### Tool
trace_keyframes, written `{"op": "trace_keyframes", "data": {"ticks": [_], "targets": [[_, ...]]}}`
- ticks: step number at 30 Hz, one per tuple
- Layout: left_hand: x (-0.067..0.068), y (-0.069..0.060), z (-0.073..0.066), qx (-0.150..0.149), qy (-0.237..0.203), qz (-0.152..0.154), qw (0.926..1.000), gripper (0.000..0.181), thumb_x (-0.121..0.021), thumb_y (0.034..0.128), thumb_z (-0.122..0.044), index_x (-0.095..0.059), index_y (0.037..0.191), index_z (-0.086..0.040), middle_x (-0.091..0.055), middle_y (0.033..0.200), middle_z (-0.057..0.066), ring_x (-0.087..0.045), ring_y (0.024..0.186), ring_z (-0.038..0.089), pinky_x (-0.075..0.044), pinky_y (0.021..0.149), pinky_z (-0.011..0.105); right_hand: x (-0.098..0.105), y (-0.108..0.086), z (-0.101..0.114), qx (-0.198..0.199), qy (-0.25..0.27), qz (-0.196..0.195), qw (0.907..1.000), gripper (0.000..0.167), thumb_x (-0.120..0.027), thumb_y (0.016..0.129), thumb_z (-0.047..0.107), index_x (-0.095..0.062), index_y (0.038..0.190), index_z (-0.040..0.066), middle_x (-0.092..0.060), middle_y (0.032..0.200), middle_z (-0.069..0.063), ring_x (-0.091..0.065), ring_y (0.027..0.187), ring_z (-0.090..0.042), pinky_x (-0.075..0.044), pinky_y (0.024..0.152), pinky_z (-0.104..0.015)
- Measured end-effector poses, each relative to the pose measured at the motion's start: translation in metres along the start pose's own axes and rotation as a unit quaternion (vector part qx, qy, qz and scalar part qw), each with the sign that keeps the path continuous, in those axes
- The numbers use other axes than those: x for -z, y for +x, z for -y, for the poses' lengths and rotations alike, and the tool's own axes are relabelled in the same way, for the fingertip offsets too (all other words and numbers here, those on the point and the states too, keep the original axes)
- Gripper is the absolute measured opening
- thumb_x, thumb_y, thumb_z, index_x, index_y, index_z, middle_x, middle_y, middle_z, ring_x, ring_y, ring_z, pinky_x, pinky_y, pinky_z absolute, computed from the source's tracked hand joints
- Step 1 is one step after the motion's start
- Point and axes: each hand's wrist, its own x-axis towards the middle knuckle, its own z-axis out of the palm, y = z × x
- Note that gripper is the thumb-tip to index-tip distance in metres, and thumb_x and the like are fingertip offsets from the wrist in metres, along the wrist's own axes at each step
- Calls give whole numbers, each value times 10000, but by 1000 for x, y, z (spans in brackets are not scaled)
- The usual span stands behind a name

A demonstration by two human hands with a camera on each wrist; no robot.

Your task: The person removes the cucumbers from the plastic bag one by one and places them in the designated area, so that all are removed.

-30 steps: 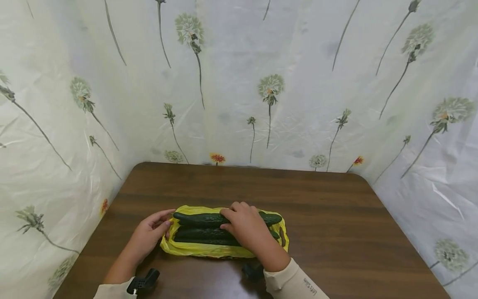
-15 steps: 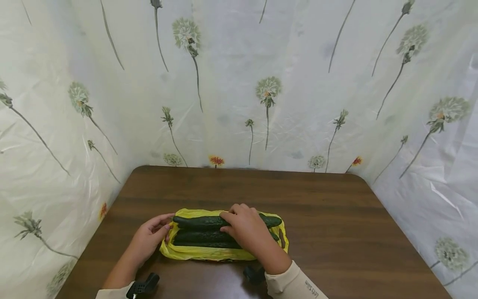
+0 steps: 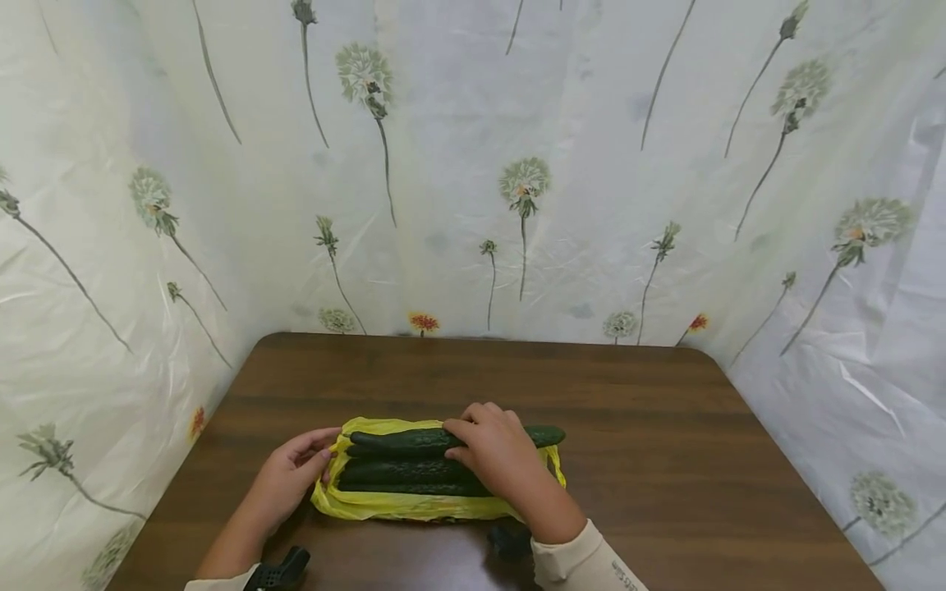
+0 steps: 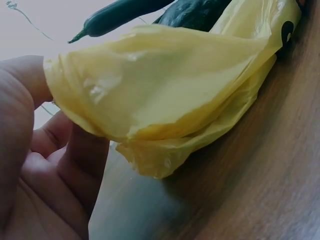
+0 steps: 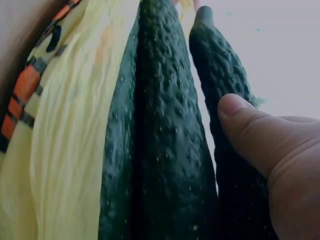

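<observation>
A yellow plastic bag (image 3: 402,506) lies open on the table with several dark green cucumbers (image 3: 414,473) side by side in it. My left hand (image 3: 284,480) pinches the bag's left edge; the left wrist view shows thumb and fingers on the thin yellow plastic (image 4: 150,85). My right hand (image 3: 502,455) grips the farthest cucumber (image 3: 402,444) around its middle from above. That cucumber stands a little above the others, its right end past the bag's rim. In the right wrist view, my thumb lies along its bumpy side (image 5: 215,55), with a gap to the neighbouring cucumber (image 5: 167,125).
The brown wooden table (image 3: 650,460) extends behind and to the right of the bag. A white curtain (image 3: 473,164) with dandelion prints surrounds its back and sides. Black wrist devices (image 3: 277,570) sit close to the tabletop at the front.
The far cucumber has risen slightly out of the bag and shifted right in my right hand. My left hand keeps its hold on the bag. The head view has tilted a little.
</observation>
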Motion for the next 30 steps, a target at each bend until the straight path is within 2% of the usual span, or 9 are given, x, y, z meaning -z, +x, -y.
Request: {"op": "trace_keyframes", "data": {"ticks": [7,17,30], "targets": [[2,-3,1,14,6,-18,10000,342,-612,1072,-126,-634,1406,-60,-642,1106,189,-631,762,173,-577,670,290,-4,-4,-12,22,24,-188,9998,415,-770,926,460,-735,1309,305,-653,1084,79,-584,931,-133,-475,741,-335],[1,-3,1,-57,-52,85,9999,352,-613,1075,-154,-628,1412,-53,-636,1119,195,-624,760,176,-575,675,293,-1,-18,-46,-229,130,-326,9991,418,-797,915,401,-741,1309,274,-654,1075,64,-578,927,-147,-454,747,-340],[0,-3,1,-125,-55,138,9998,360,-607,1079,-163,-620,1419,-42,-644,1125,184,-627,758,183,-577,672,292,5,-38,-77,-427,174,-336,9984,440,-826,903,341,-741,1316,213,-650,1066,26,-581,929,-187,-450,738,-373]]}}
